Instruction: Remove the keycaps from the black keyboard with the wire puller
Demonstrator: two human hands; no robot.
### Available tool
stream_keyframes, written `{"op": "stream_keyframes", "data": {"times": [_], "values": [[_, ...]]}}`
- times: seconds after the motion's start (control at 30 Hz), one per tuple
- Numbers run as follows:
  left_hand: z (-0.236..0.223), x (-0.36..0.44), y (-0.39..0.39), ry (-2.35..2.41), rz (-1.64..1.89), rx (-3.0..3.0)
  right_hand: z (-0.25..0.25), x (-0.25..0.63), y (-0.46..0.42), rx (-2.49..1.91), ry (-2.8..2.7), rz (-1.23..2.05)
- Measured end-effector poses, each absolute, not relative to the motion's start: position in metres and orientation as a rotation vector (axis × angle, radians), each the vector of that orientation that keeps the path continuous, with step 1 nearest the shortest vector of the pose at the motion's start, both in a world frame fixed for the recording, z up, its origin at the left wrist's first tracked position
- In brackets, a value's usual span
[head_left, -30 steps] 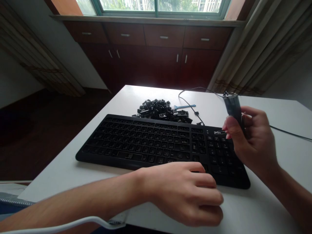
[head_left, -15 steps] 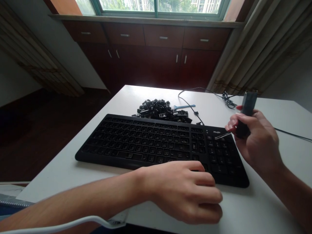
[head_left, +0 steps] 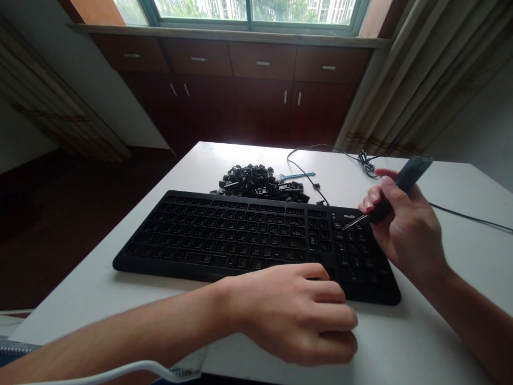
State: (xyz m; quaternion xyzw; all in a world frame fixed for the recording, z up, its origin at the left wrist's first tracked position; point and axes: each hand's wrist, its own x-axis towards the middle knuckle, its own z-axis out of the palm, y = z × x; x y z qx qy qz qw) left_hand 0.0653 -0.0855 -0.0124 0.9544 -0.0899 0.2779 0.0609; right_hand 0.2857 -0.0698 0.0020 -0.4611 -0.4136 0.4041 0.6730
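Note:
A black keyboard (head_left: 236, 227) lies on the white table, most of its key sockets bare; keycaps remain on the number pad (head_left: 355, 254) at the right. My right hand (head_left: 412, 230) is closed around the dark handle of a wire keycap puller (head_left: 412, 174). Its thin wires slant down to the top left keys of the number pad. At the keyboard's near edge lies my left hand (head_left: 296, 315), back up and fingers curled. Its fingertips are hidden, so whatever they may hold cannot be seen.
Behind the keyboard is a heap of loose black keycaps (head_left: 256, 182), with a small blue brush (head_left: 298, 175) beside it. The keyboard's cable (head_left: 304, 152) runs back to a tied bundle (head_left: 366, 163). A white cord (head_left: 132, 366) crosses my left forearm.
My right hand has tilted the keycap puller over, bringing its wires down to the number pad keys. The left hand keeps its place at the keyboard's edge. The whole view has shifted slightly.

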Motion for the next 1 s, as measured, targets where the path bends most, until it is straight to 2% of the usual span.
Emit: {"op": "stream_keyframes", "data": {"times": [0.3,0.53,0.73,1.0], "values": [[-0.014,0.065,-0.084,-0.286,0.824,2.880,0.008,0.283,-0.069,-0.951,-0.864,0.895],[-0.013,0.065,-0.085,-0.271,0.824,2.882,0.016,0.284,-0.072,-0.939,-0.849,1.015],[-0.012,0.064,-0.085,-0.270,0.800,2.894,0.017,0.290,-0.071,-0.985,-0.926,0.909],[-0.012,0.065,-0.087,-0.231,0.792,2.881,0.012,0.290,-0.070,-0.967,-0.982,0.949]]}}
